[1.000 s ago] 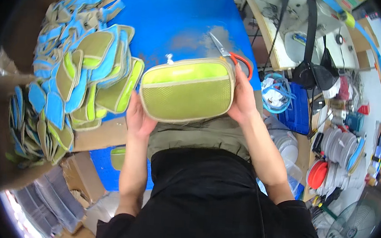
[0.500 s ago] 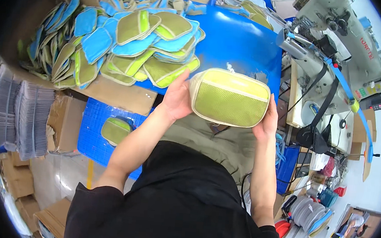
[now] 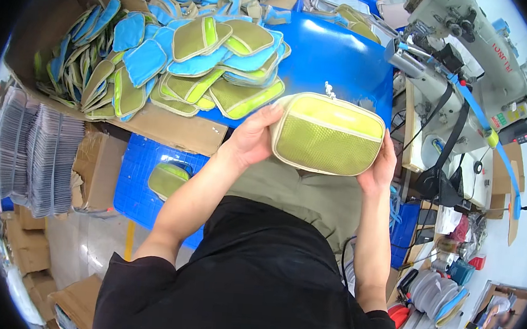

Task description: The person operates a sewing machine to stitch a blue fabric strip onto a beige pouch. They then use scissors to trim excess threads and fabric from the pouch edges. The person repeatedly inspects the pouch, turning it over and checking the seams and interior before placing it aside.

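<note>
Between my two hands, above my lap, is a green zippered pouch with a mesh front, a brighter lime band and pale piping. A white zipper pull sticks up from its top edge. My left hand grips the pouch's left end, and my right hand grips its right end; some fingers of both are hidden behind it. To the left of the pouch lies a heap of flat green and blue sewn panels. A second green pouch rests lower left, near my left forearm.
A blue work surface stretches ahead. An industrial sewing machine stands at the right. At the left are an open cardboard box full of panels, and strapped stacks of grey sheets. The second pouch sits on a blue crate.
Relative to my body, the pouch and both hands stay nearly the same, with the pouch tilted slightly. The whole view has shifted a little, moving the surroundings rightward in the picture.
</note>
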`<act>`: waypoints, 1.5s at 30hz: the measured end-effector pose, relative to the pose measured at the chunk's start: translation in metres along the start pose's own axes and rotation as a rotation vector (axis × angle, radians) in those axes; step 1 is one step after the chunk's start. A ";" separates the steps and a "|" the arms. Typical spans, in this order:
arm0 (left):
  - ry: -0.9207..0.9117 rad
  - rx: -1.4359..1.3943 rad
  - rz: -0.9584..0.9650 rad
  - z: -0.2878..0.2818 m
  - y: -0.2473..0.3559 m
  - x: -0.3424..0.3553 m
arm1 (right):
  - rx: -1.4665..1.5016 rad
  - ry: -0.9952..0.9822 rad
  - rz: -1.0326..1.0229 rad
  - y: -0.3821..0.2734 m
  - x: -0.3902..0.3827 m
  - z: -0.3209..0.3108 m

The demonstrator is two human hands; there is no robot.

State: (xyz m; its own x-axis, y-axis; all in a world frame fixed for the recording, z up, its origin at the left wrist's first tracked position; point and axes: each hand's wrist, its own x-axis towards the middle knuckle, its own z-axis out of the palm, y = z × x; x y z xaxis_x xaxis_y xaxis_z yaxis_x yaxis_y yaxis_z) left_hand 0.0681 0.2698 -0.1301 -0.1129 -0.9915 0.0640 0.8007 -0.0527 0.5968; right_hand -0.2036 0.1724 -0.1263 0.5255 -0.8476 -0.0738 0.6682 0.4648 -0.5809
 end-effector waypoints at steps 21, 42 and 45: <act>0.035 -0.316 -0.061 -0.100 -0.025 0.041 | -0.208 -0.077 -0.014 -0.013 0.012 0.003; 0.179 -0.268 -0.105 -0.132 -0.040 0.049 | 0.075 0.215 0.154 0.025 0.049 -0.087; 0.238 -0.284 -0.095 -0.126 -0.040 0.050 | 0.085 0.240 0.146 0.028 0.052 -0.091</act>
State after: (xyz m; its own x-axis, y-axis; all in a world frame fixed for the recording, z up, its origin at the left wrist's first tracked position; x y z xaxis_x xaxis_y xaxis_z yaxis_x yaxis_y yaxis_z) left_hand 0.1047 0.2073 -0.2511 -0.0816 -0.9786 -0.1890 0.9283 -0.1437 0.3430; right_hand -0.2057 0.1180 -0.2199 0.4862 -0.8018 -0.3473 0.6419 0.5974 -0.4806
